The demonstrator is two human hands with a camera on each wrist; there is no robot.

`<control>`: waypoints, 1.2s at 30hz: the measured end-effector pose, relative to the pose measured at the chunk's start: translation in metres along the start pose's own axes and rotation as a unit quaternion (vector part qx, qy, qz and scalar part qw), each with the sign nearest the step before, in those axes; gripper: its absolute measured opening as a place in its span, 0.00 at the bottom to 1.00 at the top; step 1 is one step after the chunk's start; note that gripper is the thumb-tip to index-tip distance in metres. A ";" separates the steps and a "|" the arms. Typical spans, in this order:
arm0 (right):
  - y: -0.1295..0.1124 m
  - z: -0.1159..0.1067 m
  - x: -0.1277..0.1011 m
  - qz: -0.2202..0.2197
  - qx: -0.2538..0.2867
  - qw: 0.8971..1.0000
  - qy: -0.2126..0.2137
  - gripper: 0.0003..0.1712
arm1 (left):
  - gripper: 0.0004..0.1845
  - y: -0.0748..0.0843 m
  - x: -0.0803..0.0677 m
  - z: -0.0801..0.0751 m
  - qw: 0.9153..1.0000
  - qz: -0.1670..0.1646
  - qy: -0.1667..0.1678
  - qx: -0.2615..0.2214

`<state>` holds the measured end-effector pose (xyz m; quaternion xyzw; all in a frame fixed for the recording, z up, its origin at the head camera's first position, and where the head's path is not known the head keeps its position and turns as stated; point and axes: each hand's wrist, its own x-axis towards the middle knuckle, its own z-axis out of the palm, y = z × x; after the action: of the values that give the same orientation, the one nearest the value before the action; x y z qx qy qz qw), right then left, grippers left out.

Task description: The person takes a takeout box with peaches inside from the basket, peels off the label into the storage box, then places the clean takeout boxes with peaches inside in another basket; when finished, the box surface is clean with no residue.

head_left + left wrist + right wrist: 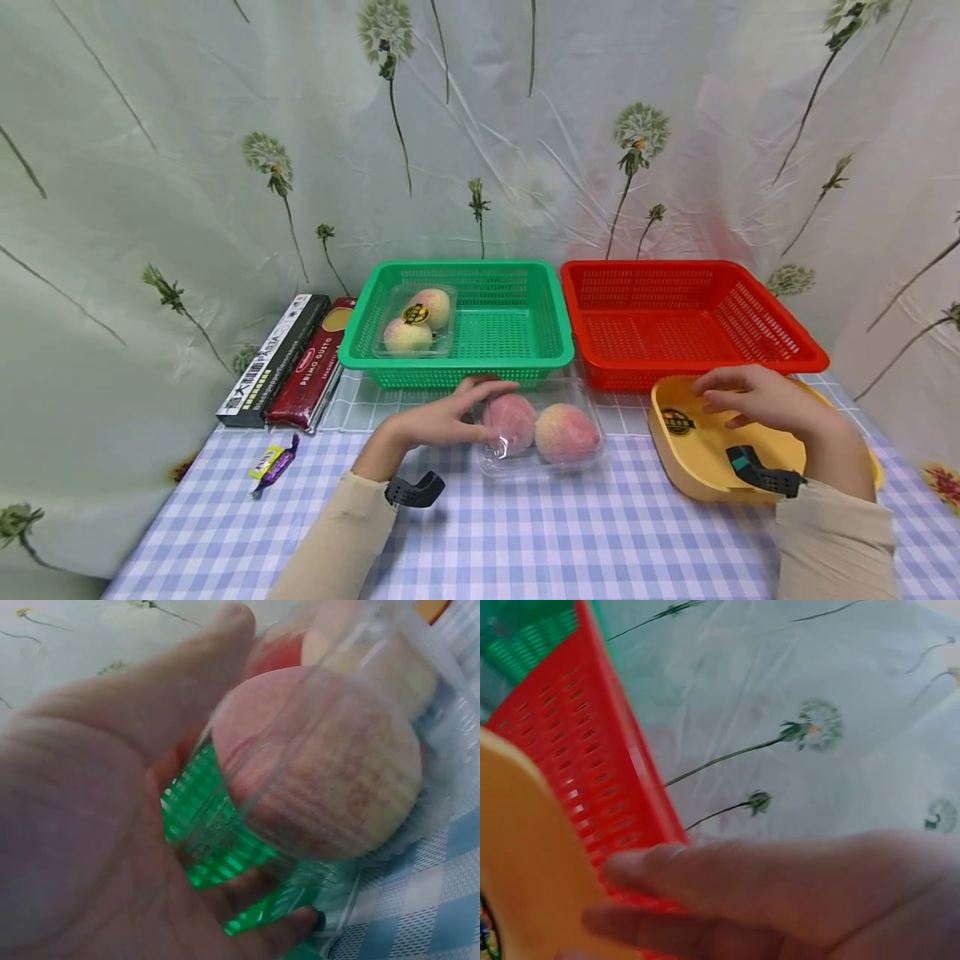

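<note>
My left hand (453, 414) grips the left end of a clear plastic box (542, 471), thumb and fingers spread around it. Inside are two pink-and-yellow peaches (567, 432); the nearer peach (319, 765) fills the left wrist view beside my palm. My right hand (772, 404) is over a yellow container (671, 471), fingers loosely bent with nothing between them. A black-and-gold label (677, 422) shows at the container's left side. The right wrist view has my fingers (682, 874) beside the container's yellow rim.
Behind the box stands a green basket (558, 317) holding another clear box of peaches (417, 321). A red basket (660, 329) adjoins it. Two pasta packs (288, 367) lie at left, with small wrapped candies (274, 467) before them. A floral curtain (480, 125) hangs behind.
</note>
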<state>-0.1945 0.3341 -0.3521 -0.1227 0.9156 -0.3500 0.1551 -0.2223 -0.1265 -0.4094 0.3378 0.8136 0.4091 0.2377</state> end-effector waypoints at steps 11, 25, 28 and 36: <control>0.015 -0.011 -0.004 0.002 0.067 0.960 0.272 0.10 | 0.39 -0.004 -0.002 -0.002 0.996 0.006 -0.020 -0.083; 0.040 -0.013 0.001 0.199 0.071 0.864 0.458 0.32 | 0.32 -0.004 -0.006 -0.004 0.996 0.026 -0.039 -0.076; 0.047 -0.014 -0.001 0.174 0.056 0.892 0.414 0.37 | 0.31 -0.002 -0.005 -0.005 0.995 0.036 -0.043 -0.081; 0.063 -0.011 -0.005 0.171 0.079 0.922 0.337 0.49 | 0.26 0.009 0.000 -0.002 0.984 -0.004 -0.018 -0.177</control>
<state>-0.2015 0.3883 -0.3858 0.1739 0.8902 -0.4100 -0.0960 -0.2205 -0.1241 -0.4008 0.2941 0.7252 0.5396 0.3104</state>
